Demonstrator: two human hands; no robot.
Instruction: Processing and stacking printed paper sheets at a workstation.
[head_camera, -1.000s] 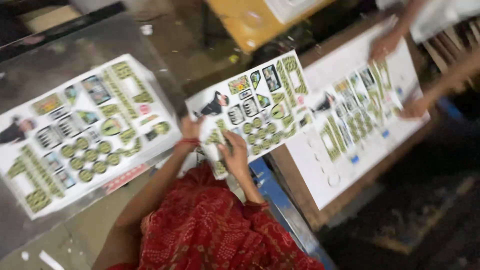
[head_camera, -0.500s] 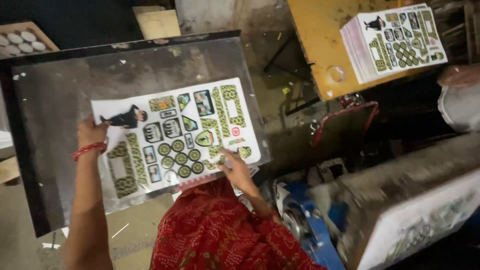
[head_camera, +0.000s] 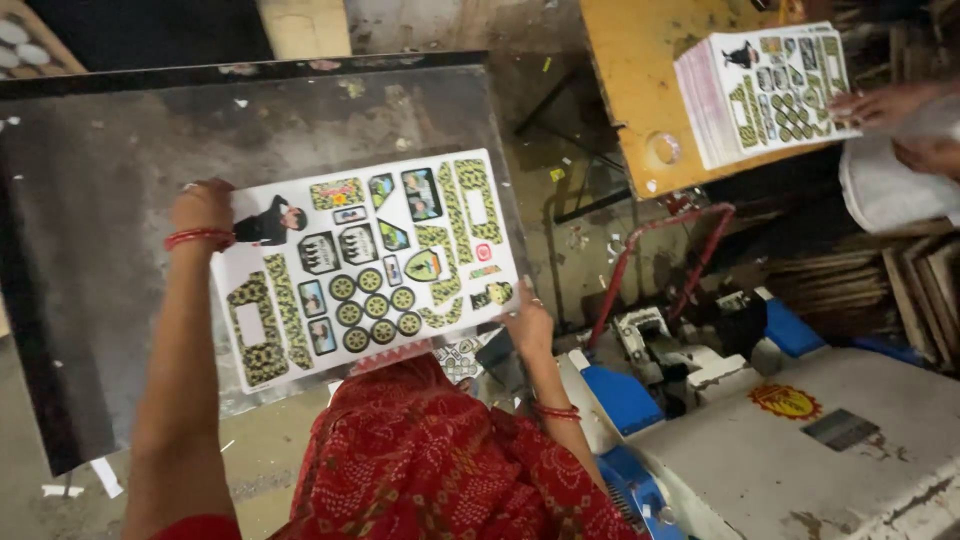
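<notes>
Above a large grey metal plate (head_camera: 120, 300), a printed sticker sheet (head_camera: 370, 265) is held flat between both hands. Its upper left corner is gripped by the left hand (head_camera: 200, 205), whose fingers are closed over the edge; a red bangle (head_camera: 198, 238) is worn at that wrist. Its lower right corner is pinched by the right hand (head_camera: 527, 320), fingers curled under the sheet, with red bangles (head_camera: 556, 411) on that wrist as well. The sheet is covered with green patterned shapes, small round stickers and a dark cartoon figure. Below it, a red patterned garment (head_camera: 440, 460) is seen over the person's lap. To the right, a white and blue machine (head_camera: 780, 440) stands beside a red metal frame (head_camera: 650, 260). At the upper right, a stack of similar printed sheets (head_camera: 760, 90) rests on a yellow table (head_camera: 640, 90), and its right edge is touched by another person's hand (head_camera: 880, 105).
</notes>
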